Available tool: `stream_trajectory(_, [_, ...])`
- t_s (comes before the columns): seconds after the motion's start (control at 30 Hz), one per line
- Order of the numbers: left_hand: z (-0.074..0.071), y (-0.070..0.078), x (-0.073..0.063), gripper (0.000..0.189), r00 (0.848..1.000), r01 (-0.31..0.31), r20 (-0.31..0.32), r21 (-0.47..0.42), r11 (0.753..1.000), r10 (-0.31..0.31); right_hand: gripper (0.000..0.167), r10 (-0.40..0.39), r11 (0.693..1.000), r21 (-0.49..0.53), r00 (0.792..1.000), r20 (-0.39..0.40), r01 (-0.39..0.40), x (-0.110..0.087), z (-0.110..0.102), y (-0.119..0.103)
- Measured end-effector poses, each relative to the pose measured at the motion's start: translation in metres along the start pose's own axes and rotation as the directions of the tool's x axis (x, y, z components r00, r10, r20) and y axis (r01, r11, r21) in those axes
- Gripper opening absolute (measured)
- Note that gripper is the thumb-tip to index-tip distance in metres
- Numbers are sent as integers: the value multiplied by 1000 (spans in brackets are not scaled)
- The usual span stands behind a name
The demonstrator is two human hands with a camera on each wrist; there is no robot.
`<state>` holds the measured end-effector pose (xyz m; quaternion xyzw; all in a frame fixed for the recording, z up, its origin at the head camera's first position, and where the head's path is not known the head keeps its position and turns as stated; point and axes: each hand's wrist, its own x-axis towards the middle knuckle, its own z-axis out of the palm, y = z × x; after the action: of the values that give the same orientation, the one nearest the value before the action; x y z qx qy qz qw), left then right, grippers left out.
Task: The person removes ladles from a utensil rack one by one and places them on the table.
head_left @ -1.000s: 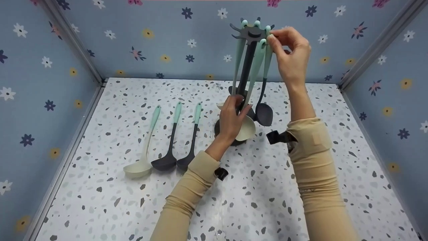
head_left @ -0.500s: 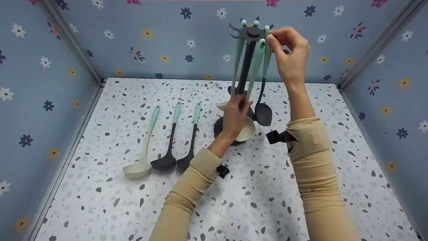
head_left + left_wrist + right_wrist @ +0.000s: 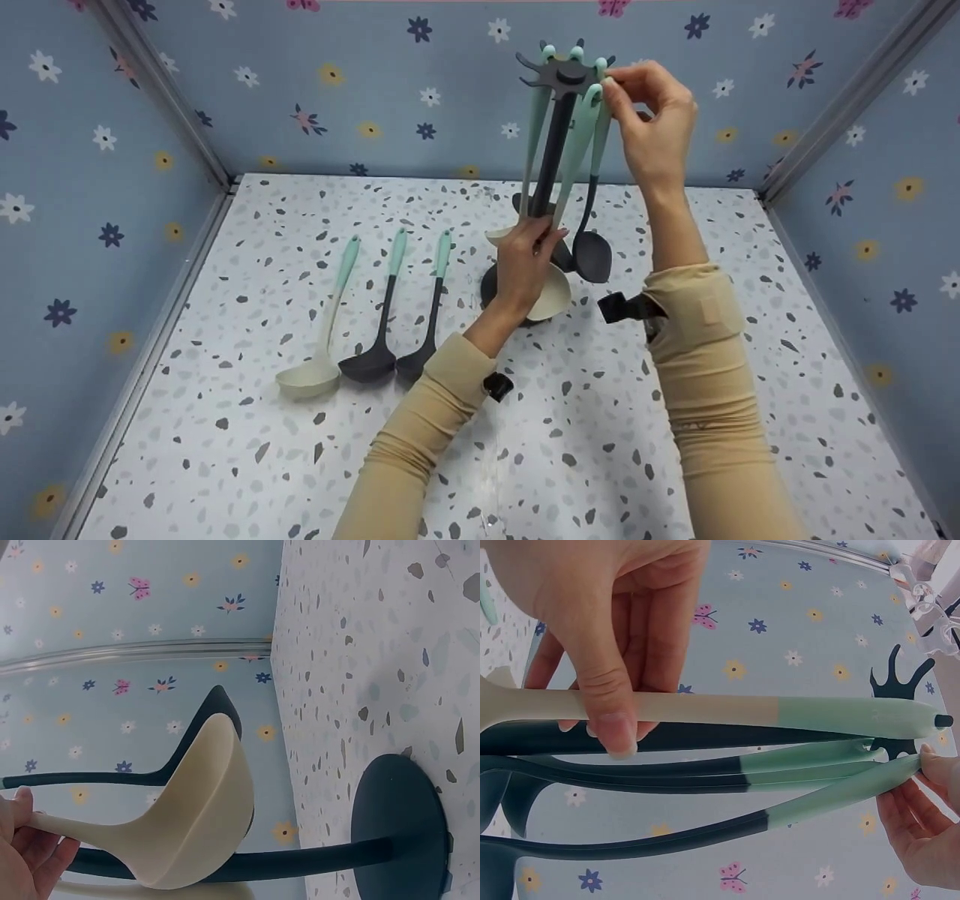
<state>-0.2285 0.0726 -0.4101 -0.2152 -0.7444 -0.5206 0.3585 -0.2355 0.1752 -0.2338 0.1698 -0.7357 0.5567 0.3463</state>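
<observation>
My left hand (image 3: 523, 262) grips a cream ladle (image 3: 553, 294) low on its shaft, and its mint handle leans up against the top of a dark utensil rack (image 3: 564, 77). In the left wrist view the ladle's bowl (image 3: 196, 814) hangs above the rack's round base (image 3: 401, 821). My right hand (image 3: 656, 124) pinches the mint handle end of a dark spoon (image 3: 592, 257) at the rack's edge. A dark tip shows at the ladle's handle end in the right wrist view. Other mint-handled utensils hang on the rack's far side, partly hidden.
Left of the rack lie three ladles in a row on the speckled table (image 3: 600, 450): a cream ladle (image 3: 309, 379), a dark ladle (image 3: 369, 364) and another dark ladle (image 3: 433, 300), partly behind the left sleeve. Flowered panels (image 3: 390, 97) close off the back and both sides.
The held ladle's handle end has shifted slightly up and right, close to the right fingertips, and its bowl slightly left. The right hand stays in place.
</observation>
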Motion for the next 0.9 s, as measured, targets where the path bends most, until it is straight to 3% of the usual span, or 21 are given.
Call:
stream_trajectory(0.37, [-13,7,-1,11,1000,-30,-2,-51,998,30,8,-59,998,-9,998,12,59,-1,-1,1])
stream_trajectory(0.53, [-28,9,-2,13,1000,-26,6,-49,998,27,9,-11,1000,0,1000,3,11,-1,0,-1])
stream_trajectory(0.67, [-44,7,-3,13,1000,-11,-3,-45,999,11,8,76,997,31,997,4,-76,1,0,-2])
stream_trajectory(0.9, [-75,0,-4,11,999,46,-25,19,999,-46,8,113,993,39,994,9,-113,2,0,-2])
